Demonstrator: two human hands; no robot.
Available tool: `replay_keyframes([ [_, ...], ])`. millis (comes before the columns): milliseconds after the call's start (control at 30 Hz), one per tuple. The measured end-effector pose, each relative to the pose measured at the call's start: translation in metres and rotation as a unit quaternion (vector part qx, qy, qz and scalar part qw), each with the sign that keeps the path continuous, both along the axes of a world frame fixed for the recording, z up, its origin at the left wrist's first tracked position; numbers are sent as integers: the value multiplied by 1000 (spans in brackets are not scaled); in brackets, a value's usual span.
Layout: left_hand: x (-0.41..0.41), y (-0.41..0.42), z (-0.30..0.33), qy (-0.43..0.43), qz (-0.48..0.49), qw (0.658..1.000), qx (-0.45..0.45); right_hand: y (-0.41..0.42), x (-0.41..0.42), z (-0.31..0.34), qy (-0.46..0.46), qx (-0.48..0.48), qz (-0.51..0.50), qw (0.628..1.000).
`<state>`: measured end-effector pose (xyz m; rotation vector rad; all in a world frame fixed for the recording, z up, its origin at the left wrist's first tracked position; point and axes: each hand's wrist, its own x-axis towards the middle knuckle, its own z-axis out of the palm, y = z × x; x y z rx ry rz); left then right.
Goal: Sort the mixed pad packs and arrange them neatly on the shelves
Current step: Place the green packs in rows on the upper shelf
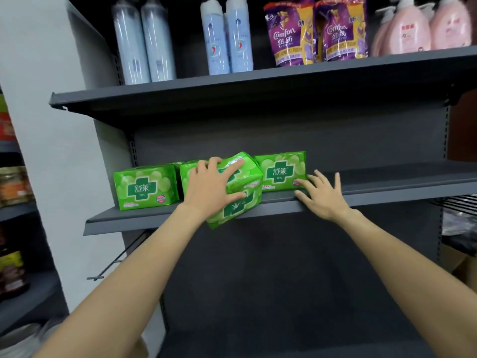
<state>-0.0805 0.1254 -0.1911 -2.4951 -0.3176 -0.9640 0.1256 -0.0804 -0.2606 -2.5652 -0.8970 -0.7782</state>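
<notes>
While a tilted green pad pack [240, 192] is held at the front edge of the middle shelf [387, 192], it is gripped by the left hand [210, 188], whose fingers are spread and curled over its top and front face. The pack is turned at an angle, with its lower corner hanging past the shelf lip below the left wrist. Behind the left hand, another green pack [188, 174] is partly hidden. Just to the left of that hand, an upright green pad pack [147, 188] is seen standing on the shelf with its white cross logo facing forward. Between the two hands, a third upright green pack [282, 171] is set on the same shelf, touching the tilted one. The right hand [322, 195] is laid flat on the shelf edge with straight, spread fingers, its fingertips touching the lower right corner of that pack; nothing is grasped by it. To the right of the right hand, the shelf surface is bare metal. Above both hands, on the upper shelf [232, 83], pale spray cans [144, 40], white-blue bottles [227, 37], purple Comfort refill pouches [315, 32] and pink pump bottles [423, 29] are lined up.
</notes>
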Motion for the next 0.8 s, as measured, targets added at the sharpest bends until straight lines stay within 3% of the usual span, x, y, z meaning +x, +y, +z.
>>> replay_keyframes([
  [67,1,-7,4,5,-4,1000,21,-10,5,-6,38,-18,21,999],
  [233,33,-33,26,-19,-140,989,37,-14,11,-13,5,41,68,997],
  [367,91,-44,38,65,-100,989,93,-16,10,-14,13,100,100,990],
  [500,138,-40,37,107,-90,983,120,-17,8,-17,-17,96,114,989],
  [633,156,-35,20,-3,-65,995,79,-17,11,-15,-30,74,110,991],
  [733,143,-29,-8,-150,-152,976,51,-17,13,-15,-30,69,103,992],
  [800,120,-16,-29,-183,-203,962,23,-17,14,-15,-28,72,103,992],
])
